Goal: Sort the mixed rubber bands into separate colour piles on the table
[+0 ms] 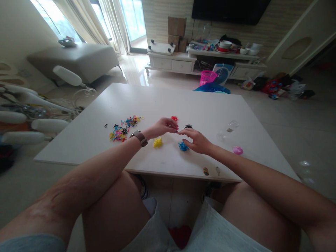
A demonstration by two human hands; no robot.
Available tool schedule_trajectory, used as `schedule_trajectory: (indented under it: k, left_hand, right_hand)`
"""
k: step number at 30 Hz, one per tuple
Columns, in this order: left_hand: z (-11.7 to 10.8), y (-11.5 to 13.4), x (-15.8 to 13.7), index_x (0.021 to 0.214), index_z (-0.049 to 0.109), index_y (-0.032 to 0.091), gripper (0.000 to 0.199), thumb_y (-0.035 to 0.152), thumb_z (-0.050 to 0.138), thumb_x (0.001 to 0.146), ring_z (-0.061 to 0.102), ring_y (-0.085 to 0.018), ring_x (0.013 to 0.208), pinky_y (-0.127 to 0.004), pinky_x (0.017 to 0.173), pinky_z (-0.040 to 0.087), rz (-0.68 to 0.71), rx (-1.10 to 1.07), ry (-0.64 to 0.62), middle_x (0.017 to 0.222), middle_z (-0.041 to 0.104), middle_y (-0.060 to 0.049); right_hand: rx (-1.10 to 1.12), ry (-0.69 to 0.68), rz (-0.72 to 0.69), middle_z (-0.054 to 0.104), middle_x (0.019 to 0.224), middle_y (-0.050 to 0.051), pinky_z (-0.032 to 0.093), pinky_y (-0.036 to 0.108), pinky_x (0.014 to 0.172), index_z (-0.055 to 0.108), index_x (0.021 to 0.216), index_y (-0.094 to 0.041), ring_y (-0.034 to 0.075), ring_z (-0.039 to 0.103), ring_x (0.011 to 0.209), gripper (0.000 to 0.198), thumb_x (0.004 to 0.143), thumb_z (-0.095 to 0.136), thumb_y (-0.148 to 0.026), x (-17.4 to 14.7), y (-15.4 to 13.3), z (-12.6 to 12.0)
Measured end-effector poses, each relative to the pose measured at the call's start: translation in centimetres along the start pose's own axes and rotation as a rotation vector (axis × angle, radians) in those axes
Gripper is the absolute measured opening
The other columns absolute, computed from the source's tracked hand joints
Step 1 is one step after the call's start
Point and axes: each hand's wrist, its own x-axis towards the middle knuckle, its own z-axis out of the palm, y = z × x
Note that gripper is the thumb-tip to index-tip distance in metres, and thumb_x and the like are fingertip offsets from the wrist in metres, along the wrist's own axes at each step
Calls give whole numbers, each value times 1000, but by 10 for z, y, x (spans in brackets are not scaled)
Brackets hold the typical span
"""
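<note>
While left hand [165, 127] holds fingertips together over white table [147, 99], anything gripped too small to tell, right hand [196, 140] hangs loosely open, thumb apart, fingertips just beside left's; blue pile [183, 146] near right thumb; red pile [174, 118] beyond left hand; black pile [188, 126] beyond right; yellow pile [158, 142] on near side of left; mixed-colour heap [118, 134] left of wristwatch [140, 138].

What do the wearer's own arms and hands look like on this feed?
The left hand and right hand are ungloved. A wristwatch with a brown strap circles the left wrist; the right wrist is bare. A short grey-blue sleeve shows on the left; the right one is out of frame.
</note>
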Motion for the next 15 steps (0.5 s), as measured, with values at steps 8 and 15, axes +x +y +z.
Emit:
schedule_trajectory:
  k: [8, 15]
  left_hand:
    - [-1, 5, -4, 85, 73, 12, 29, 19, 89, 61, 71, -19, 82, -38, 86, 55, -33, -25, 0, 83, 75, -9]
    - [-1, 7, -6, 82, 73, 13, 23, 17, 86, 63, 70, -19, 82, -39, 87, 56, -70, -41, 28, 83, 73, -7]
  right_hand:
    - [-13, -18, -37, 68, 120, 10, 52, 45, 100, 68, 119, -22, 24, 64, 113, 34, 89, 56, -13, 0, 1, 0]
    - [-3, 7, -22, 69, 118, 9, 54, 45, 98, 69, 116, -23, 24, 65, 109, 32, 89, 56, -13, 0, 5, -1]
